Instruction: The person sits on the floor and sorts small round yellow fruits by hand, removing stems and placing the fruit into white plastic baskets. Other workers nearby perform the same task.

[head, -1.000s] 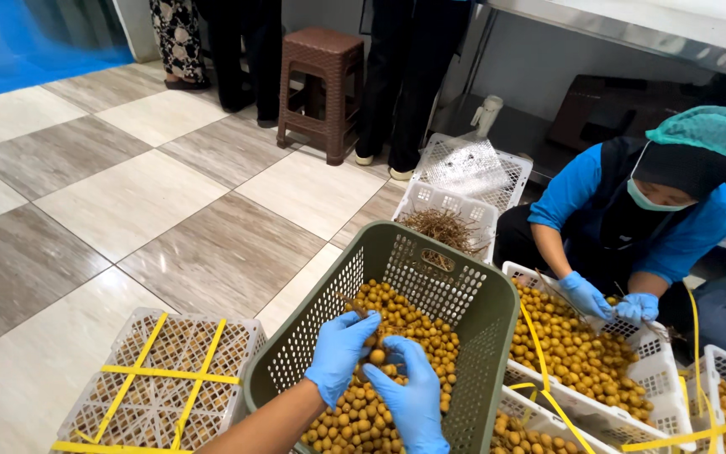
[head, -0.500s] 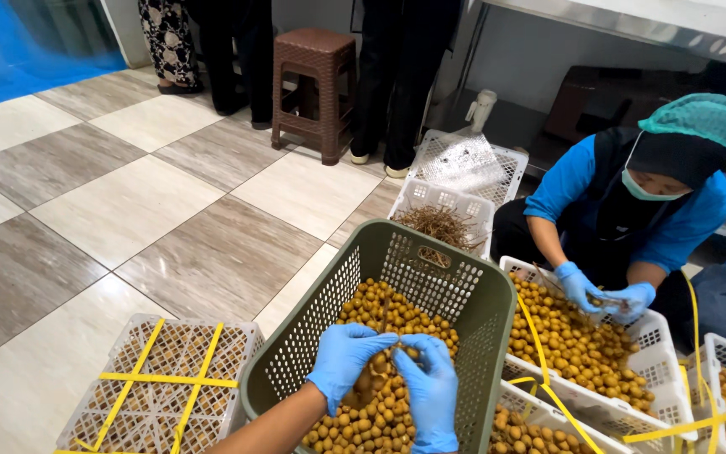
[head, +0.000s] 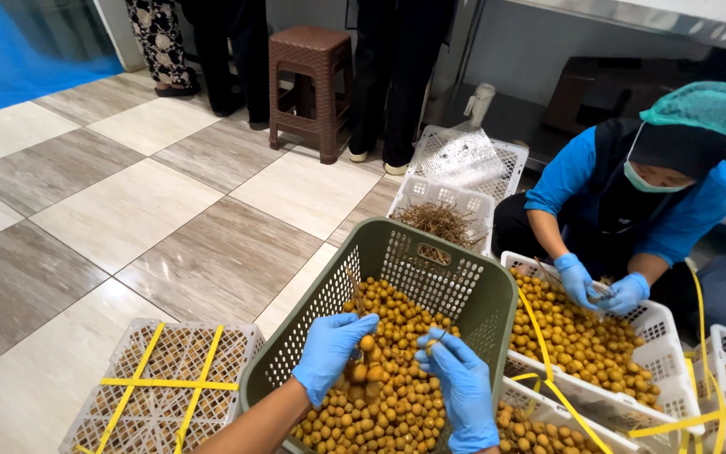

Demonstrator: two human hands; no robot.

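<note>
A green plastic basket in front of me is filled with small round yellow-brown fruit. My left hand, in a blue glove, holds a small cluster of the fruit on its twig just above the pile. My right hand, also gloved, is pinched on a thin twig-like piece beside the cluster; whether it is a stem or a small tool I cannot tell.
A person in blue sleeves and a teal hair net crouches at the right, gloved hands over a white crate of fruit. More white crates lie around, one with yellow straps at the left. A brown stool and standing people are behind.
My hands have come up out of the fruit pile and apart a little. The left one now holds a cluster clear of the pile, and the right has closed on a thin piece.
</note>
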